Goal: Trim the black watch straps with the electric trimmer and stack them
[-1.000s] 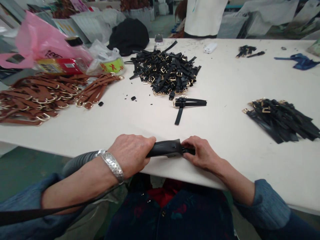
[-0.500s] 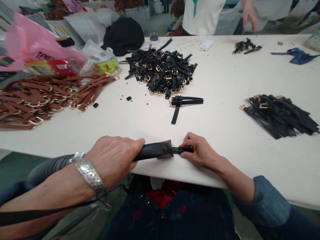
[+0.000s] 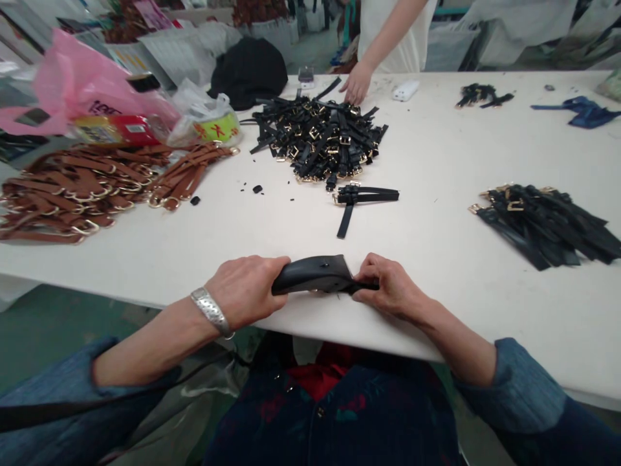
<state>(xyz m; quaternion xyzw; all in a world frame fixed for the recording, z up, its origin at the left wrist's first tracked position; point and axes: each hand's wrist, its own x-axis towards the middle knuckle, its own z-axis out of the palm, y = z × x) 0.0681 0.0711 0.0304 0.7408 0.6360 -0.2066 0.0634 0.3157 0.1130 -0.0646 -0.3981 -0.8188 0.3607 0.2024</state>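
Observation:
Near the front edge of the white table (image 3: 427, 233), my left hand (image 3: 250, 289) is closed around a black handheld tool (image 3: 310, 274). The tool's wide end points right and touches or nearly touches the dark strap (image 3: 367, 285) pinched in my right hand (image 3: 391, 285). Most of that strap is hidden by my fingers and the tool. Beyond my hands lie a few black straps with gold buckles (image 3: 366, 193). Farther back is a large heap of black buckled straps (image 3: 320, 139).
Brown straps (image 3: 72, 188) cover the left side, below a pink bag (image 3: 72, 84) and a black cap (image 3: 250, 71). Another pile of black straps (image 3: 548, 223) lies right. Across the table, another person's hand (image 3: 358, 83) touches the heap's back; a blue cloth (image 3: 582, 111) lies far right.
My left hand has shifted right and slightly up, and the tool's wide end is now against or over the strap. The other person's hand has come left to the black heap.

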